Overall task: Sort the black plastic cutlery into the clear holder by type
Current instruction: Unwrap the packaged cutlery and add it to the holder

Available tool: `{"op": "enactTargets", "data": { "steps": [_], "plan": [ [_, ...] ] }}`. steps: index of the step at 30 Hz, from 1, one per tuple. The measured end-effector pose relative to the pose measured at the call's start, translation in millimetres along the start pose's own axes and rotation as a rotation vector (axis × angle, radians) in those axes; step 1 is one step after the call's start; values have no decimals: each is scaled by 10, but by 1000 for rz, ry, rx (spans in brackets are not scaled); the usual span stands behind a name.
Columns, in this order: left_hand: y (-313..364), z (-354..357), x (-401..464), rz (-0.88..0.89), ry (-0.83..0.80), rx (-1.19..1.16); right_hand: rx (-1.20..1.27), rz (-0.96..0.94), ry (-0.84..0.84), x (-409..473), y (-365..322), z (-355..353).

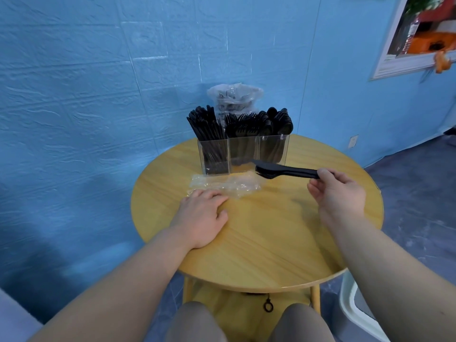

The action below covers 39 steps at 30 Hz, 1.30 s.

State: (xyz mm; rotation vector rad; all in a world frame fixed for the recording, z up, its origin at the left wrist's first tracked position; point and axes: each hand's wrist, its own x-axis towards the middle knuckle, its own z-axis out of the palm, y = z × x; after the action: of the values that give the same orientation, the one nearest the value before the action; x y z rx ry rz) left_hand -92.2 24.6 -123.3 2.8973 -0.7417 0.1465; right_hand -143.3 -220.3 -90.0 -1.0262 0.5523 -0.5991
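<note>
The clear holder (243, 154) stands at the far side of the round desk (259, 243), and everything turns on how my bundle of black cutlery (283, 172) lies to it; the bundle hangs in the air just in front of the holder's right-hand compartment, its long axis nearly level, the working ends pointing left toward the holder and the handles trailing right into my right hand (338, 191); a knife tip and fork tines show at the front end, so I judge it a mixed set that must be split; my right grip pinches the handle ends between thumb and fingertips, the other fingers loosely curled below.

Seen from me, the holder keeps knives on its left, forks in its middle, spoons on its right; my right hand is plainly the nearer to it; my left hand (204, 213) lies flat, fingers relaxed, in front of the holder, fingertips touching the crumpled clear wrapper (222, 185), holding nothing; behind the holder stands a plastic bag (234, 97).
</note>
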Motion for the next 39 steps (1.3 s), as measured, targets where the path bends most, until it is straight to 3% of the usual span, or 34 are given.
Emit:
{"op": "enactTargets", "data": {
  "steps": [3, 6, 8, 11, 13, 17, 20, 22, 29, 39],
  "plan": [
    [0, -5, -13, 13, 59, 21, 85, 21, -56, -53, -137, -5],
    [62, -51, -63, 29, 228, -67, 112, 51, -148, -175, -156, 47],
    [201, -158, -67, -84, 272, -416, 122, 74, -206, -258, -133, 97],
    [435, -412, 25, -336, 252, -1151, 111, 112, -279, -346, -59, 156],
    [482, -556, 100, -399, 283, -1377, 70, 136, -346, -407, -14, 188],
    [386, -765, 148, -367, 324, -1271, -236, 107, -521, -488, -54, 206],
    [368, -908, 91, -275, 304, -1087, -691, -101, -619, -513, -192, 250],
    [405, -953, 47, -210, 281, -953, -823, -247, -686, -550, -303, 356],
    [523, -1007, -38, -89, 297, -886, -834, -417, -823, -728, -508, 680],
    [507, -1204, -55, -74, 302, -1017, -873, -559, -670, -698, -484, 833]
  ]
}}
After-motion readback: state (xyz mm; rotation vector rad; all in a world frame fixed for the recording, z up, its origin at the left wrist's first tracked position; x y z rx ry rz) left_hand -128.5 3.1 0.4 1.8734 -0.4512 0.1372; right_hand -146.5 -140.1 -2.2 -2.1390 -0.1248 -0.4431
